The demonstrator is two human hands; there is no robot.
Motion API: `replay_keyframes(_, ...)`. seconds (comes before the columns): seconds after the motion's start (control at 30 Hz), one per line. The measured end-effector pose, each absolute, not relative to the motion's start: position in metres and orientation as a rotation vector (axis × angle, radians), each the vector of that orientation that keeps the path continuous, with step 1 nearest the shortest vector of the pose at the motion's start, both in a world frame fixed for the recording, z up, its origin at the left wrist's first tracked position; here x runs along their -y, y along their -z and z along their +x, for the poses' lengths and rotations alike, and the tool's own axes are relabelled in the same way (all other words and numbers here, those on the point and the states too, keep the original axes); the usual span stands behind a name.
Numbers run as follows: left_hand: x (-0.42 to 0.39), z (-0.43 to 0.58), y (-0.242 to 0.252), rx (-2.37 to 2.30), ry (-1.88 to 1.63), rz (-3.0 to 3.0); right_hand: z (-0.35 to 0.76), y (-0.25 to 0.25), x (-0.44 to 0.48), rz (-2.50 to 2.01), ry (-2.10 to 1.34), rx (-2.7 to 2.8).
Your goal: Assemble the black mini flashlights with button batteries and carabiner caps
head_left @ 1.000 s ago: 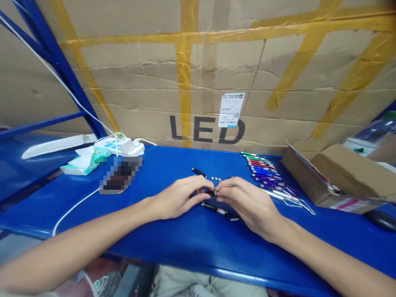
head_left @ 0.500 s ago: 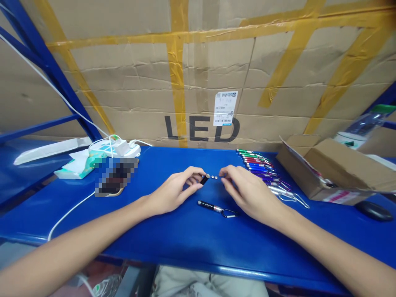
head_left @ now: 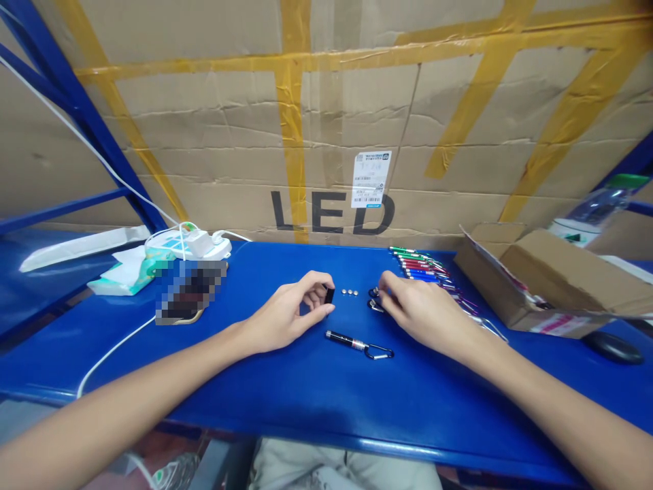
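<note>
My left hand [head_left: 298, 306] is closed around a short black tube [head_left: 330, 295], which looks like the barrel of a small pen light and stands nearly upright between fingers and thumb. Just right of it, three small silver button cells [head_left: 349, 292] lie in a row on the blue table. Farther right, the fingertips of my right hand [head_left: 415, 303] pinch a black carabiner clip [head_left: 375, 306], partly hidden by the fingers. Nearer to me lies a whole black pen light [head_left: 347, 339] with its own carabiner, touched by neither hand.
Several coloured pen lights [head_left: 418, 262] lie in a row behind my right hand. An open cardboard box [head_left: 561, 323] and a black mouse [head_left: 615, 347] are at the right. A blurred phone [head_left: 191, 292], a tissue pack [head_left: 122, 275] and a white power strip [head_left: 204, 243] sit left.
My right hand has moved right, away from the button cells, to the carabiner clip. The left hand has tipped the black tube more upright, and the cells now lie apart from it.
</note>
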State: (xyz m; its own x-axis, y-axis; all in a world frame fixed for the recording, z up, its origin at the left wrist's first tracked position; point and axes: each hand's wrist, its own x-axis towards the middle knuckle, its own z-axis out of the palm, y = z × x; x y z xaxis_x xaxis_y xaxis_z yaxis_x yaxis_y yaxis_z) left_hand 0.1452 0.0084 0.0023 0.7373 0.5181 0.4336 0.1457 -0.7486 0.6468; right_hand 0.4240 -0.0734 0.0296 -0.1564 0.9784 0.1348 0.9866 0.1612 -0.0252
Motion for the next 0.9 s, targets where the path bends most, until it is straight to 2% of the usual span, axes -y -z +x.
replay_keyframes(0.3,-0.009,0.145,-0.005,-0.525,-0.843,2.347,0.437,-0.014,0.069,-1.542,-0.045,2.484)
replay_keyframes(0.57,-0.008,0.145,-0.005,-0.542,-0.833,2.396,0.441,-0.016,0.063,-1.441,-0.048,2.22)
replay_keyframes(0.73,-0.009,0.143,-0.004,-0.553,-0.747,2.426,0.427,-0.017,0.066,-1.339,-0.347,1.876)
replay_keyframes(0.9,-0.008,0.143,-0.002,-0.517,-0.725,2.405,0.407,-0.013,0.076,-1.108,-0.619,1.782)
